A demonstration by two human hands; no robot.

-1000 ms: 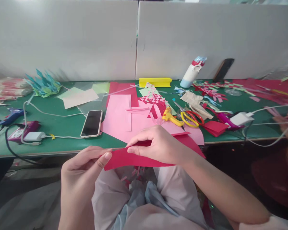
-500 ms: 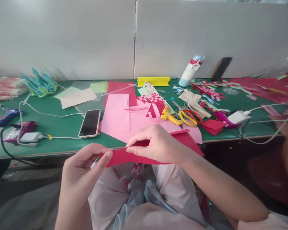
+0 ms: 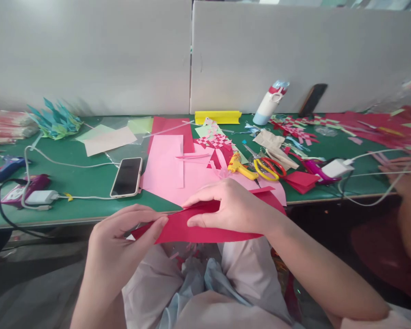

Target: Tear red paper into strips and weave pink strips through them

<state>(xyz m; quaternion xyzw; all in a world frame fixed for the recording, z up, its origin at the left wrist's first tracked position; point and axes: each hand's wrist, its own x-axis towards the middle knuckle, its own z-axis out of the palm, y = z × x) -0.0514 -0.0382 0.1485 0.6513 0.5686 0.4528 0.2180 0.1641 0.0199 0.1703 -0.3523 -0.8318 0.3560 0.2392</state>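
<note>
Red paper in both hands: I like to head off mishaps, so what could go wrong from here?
The red paper between the left hand and right hand has no table directly under it, so it could crease unevenly. The phone lies near the table's front edge, beyond the left hand, and might get nudged.

Red paper (image 3: pixel 208 232) part-hidden, co-worker's hand (image 3: pixel 399 165) blurred

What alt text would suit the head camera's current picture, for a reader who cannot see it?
A person's left hand and right hand hold red paper above their lap, at the near edge of a green table. Pink paper, a phone and a yellow glue gun lie on the table, with a bottle farther back.
</note>
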